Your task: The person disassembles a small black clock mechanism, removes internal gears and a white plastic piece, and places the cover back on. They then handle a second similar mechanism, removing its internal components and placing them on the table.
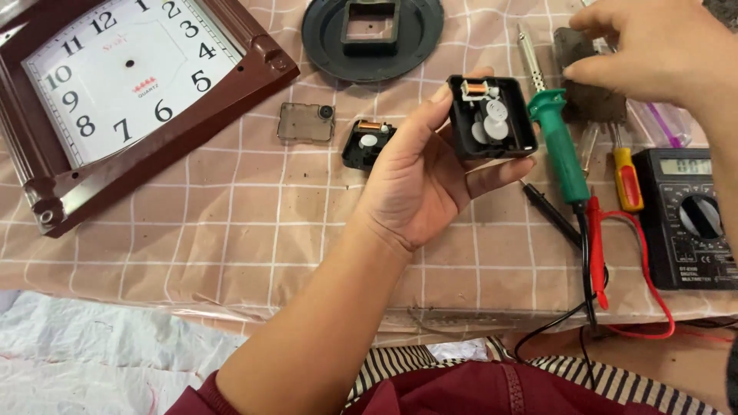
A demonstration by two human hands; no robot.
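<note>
Left hand [419, 180] cups an open black clock movement [490, 117], fingers curled round its case, open side up: copper coil at the top, white gears below it. Right hand [653, 50] is up at the far right, fingers pinched on a dark block-like part [588, 100] beside the soldering iron's green handle [560, 142]; can't tell exactly what that part is.

Judgement: inspection stage, movement opened and held for a look inside. Any work on the gears calls for a fine, steady grip, keeping the case level so loose gears stay put.

A second opened movement [367, 142] lies on the surface [231, 223] just left of the left hand, with a clear cover plate [305, 121] beside it. Wall clock face [131, 84] in a brown frame takes the far left; round black back plate [373, 34] at the top.

Room: right side is crowded with screwdriver [626, 177], multimeter [692, 219] and red and black leads [596, 246] trailing over the near edge. Open surface is centre-left, below the clock.
</note>
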